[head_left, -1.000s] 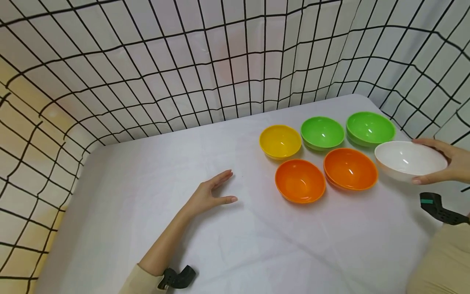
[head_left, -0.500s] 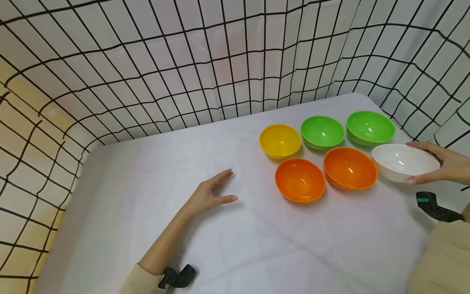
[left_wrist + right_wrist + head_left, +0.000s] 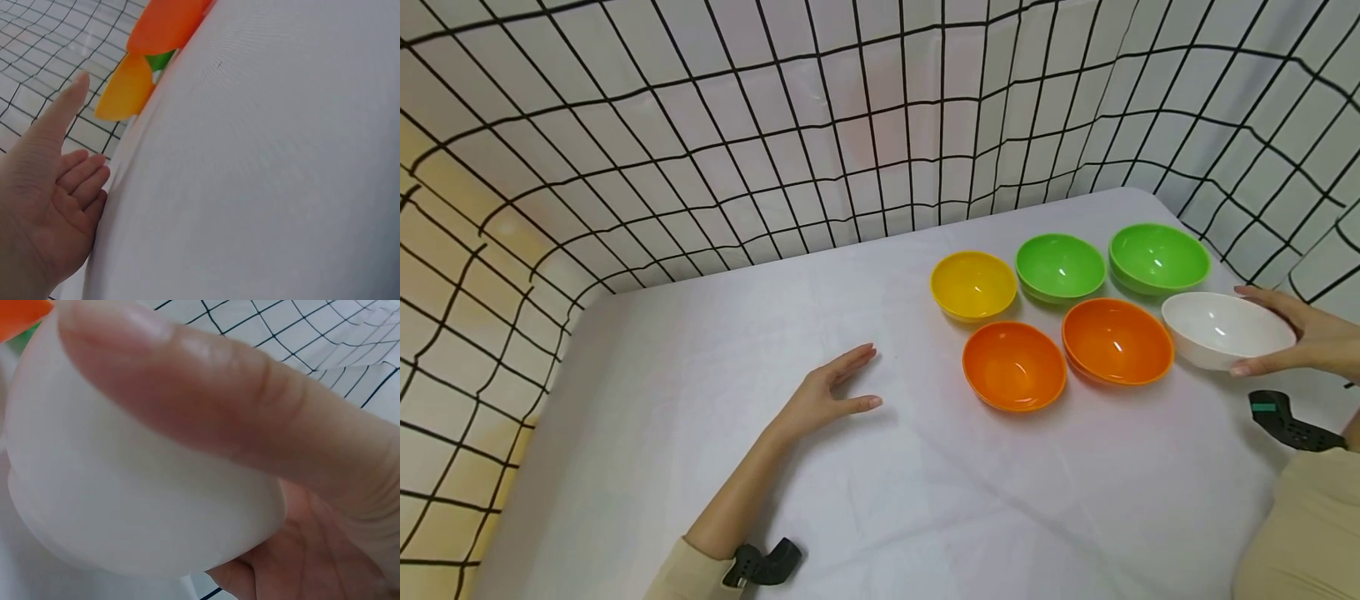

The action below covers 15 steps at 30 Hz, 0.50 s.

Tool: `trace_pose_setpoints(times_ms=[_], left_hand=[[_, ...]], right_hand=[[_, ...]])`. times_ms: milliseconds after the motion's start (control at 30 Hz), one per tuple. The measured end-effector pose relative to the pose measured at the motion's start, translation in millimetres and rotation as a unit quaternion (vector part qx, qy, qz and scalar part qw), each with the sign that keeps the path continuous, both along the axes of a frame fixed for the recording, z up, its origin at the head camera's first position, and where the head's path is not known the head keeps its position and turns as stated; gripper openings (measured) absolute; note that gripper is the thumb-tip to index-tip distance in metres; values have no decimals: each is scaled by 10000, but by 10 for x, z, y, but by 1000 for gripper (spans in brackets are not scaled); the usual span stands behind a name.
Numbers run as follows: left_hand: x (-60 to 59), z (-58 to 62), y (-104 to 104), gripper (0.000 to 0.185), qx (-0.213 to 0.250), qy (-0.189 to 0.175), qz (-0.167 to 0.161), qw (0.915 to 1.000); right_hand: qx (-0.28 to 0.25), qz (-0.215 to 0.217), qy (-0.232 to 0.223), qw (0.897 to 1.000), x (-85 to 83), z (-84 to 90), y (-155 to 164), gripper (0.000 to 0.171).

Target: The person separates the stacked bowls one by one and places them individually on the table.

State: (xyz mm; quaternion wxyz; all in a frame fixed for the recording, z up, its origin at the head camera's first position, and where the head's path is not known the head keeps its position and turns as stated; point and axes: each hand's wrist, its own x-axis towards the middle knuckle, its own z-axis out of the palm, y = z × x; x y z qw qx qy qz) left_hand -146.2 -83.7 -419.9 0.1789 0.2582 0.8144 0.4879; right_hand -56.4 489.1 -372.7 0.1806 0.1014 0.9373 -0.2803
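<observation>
At the right of the head view, my right hand (image 3: 1303, 333) grips a white bowl (image 3: 1221, 329) by its sides, thumb on the near side and fingers on the far side. The right wrist view shows the thumb across the white bowl's wall (image 3: 144, 506). Just left of it sits an orange bowl (image 3: 1116, 342), with a second orange bowl (image 3: 1013, 367) farther left. Behind stand a yellow bowl (image 3: 973, 286), a green bowl (image 3: 1060, 268) and another green bowl (image 3: 1157, 258). My left hand (image 3: 827, 396) rests on the table, holding nothing, thumb and fingers apart.
A white cloth covers the table (image 3: 700, 375). Black wire mesh (image 3: 820, 133) rises along the back and both sides. Dark wrist devices (image 3: 763, 564) are strapped to both forearms.
My right hand has shifted the white bowl slightly left and lower, in beside the orange bowl; over the last half second it barely moves. The left hand stays where it was.
</observation>
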Motion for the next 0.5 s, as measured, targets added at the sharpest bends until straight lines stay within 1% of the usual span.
trace_pose_setpoints(times_ms=[200, 300, 400, 500], left_hand=[[-26, -33, -19, 76, 488, -181, 24, 9986], [-32, -45, -23, 75, 622, -239, 54, 9978], [-25, -44, -23, 75, 698, -259, 66, 9972], [27, 76, -5, 74, 699, -359, 75, 9969]], right_hand=[[-328, -168, 74, 9993, -14, 20, 12, 126], [-431, -185, 117, 9988, -10, 26, 16, 127], [-386, -199, 125, 9990, -15, -8, 35, 127], [-323, -156, 104, 9993, -27, -53, 80, 127]])
